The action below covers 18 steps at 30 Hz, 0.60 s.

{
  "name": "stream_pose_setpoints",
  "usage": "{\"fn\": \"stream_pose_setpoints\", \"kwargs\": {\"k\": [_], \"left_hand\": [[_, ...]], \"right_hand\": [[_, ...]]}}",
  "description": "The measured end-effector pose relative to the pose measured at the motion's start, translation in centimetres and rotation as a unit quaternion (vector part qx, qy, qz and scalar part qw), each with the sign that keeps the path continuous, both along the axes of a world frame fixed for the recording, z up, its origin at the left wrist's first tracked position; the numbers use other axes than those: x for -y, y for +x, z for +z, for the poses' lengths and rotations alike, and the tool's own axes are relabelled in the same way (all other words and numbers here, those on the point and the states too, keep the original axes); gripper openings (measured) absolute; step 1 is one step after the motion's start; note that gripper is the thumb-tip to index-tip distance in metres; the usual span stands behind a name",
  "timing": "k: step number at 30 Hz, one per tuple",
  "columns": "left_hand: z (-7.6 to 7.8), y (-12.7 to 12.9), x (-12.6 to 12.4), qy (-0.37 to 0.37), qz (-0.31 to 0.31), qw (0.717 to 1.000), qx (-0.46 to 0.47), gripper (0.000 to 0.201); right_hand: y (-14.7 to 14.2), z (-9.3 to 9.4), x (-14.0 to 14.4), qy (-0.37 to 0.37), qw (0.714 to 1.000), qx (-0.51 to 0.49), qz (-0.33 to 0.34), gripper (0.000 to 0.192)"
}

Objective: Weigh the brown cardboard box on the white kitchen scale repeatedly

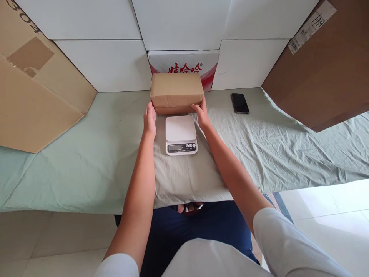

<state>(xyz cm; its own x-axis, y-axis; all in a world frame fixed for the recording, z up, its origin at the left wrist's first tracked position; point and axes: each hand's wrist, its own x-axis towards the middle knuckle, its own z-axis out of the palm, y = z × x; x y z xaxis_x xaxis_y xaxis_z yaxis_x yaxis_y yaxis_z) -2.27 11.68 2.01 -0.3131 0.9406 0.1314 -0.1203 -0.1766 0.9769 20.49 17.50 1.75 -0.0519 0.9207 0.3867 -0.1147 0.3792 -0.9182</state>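
Our left hand and right hand press flat on both short ends of the cardboard box, its long axis crosswise, just behind the kitchen scale.

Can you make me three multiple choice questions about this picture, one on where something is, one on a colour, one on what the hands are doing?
1. Where does the phone lie?
A. On the scale
B. On the cloth, to the right of the cardboard box
C. On the floor

2. What colour is the scale?
A. White
B. Black
C. Red

3. What are the hands doing?
A. Both press the scale's buttons
B. Both rest in the lap
C. The left hand and right hand are against the two ends of the cardboard box

Answers:
1 B, the dark phone lies flat on the green cloth, apart from the box.
2 A, its platform and body are white, with a small display in front.
3 C, one hand is at each end of the box, which sits just behind the scale.
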Motion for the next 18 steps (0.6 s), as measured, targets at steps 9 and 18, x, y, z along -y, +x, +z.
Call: {"fn": "stream_pose_setpoints", "kwargs": {"k": [9,18], "left_hand": [[1.3,0.7,9.6,0.071,-0.046,0.996,-0.016,0.088],[-1.1,1.5,13.7,0.075,-0.025,0.996,-0.039,0.098]], "right_hand": [[2.8,2.6,9.5,0.048,0.997,0.033,0.044,0.072],[2.6,0.5,13.6,0.031,0.999,0.009,0.002,0.076]]}}
